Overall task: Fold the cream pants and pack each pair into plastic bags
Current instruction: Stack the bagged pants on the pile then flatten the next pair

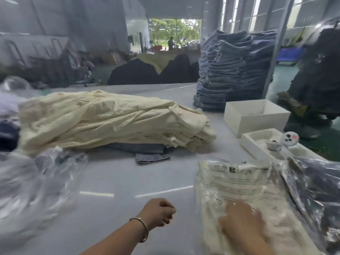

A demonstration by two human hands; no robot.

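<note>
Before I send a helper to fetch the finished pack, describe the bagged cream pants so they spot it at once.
Start at the big heap of loose cream pants mid-table, then come toward the near right edge. There the right hand presses flat on the bagged cream pants. Unlike the dark bagged stack to its right, this one shows cream fabric under printed plastic.

The pale table (117, 181) bore a heap of cream pants (103, 118) over some blue cloth (147, 153), a bagged pair (244, 190) at the near right, loose plastic bags (31, 184) left, two white boxes (255, 116) and stacked jeans (233, 70) beyond.
</note>
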